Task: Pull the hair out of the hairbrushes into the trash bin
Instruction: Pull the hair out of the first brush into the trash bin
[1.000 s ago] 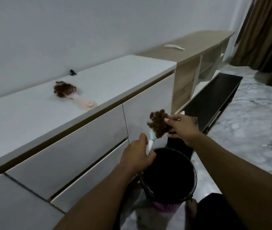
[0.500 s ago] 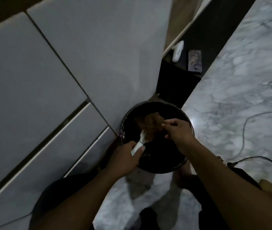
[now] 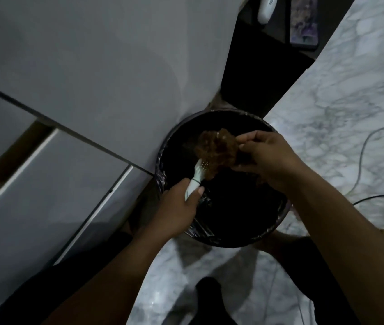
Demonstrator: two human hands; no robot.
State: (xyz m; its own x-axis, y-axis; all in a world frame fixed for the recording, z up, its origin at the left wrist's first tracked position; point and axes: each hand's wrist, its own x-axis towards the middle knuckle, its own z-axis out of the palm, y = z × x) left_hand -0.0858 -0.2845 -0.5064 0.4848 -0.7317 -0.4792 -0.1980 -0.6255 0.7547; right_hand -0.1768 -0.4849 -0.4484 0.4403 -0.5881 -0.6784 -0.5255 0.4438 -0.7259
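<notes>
Nothing here can be properly read. The white object [image 3: 266,8] at the top edge, right of centre, carries dark lettering, too blurred to make out. The phone-like slab [image 3: 303,22] beside it shows only a purple pattern.

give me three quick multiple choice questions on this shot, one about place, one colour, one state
1. Where is the hairbrush held?
A over the trash bin
B on the cabinet
C on the floor

2. What colour is the hair clump?
A grey
B brown
C white

3. What is the right hand doing?
A hanging open
B pinching the hair
C holding the cable

Answers: 1 A, the bin's dark opening lies under the brush; 2 B, the clump looks reddish brown; 3 B, its fingers close on the clump while the left hand holds the handle.
</notes>
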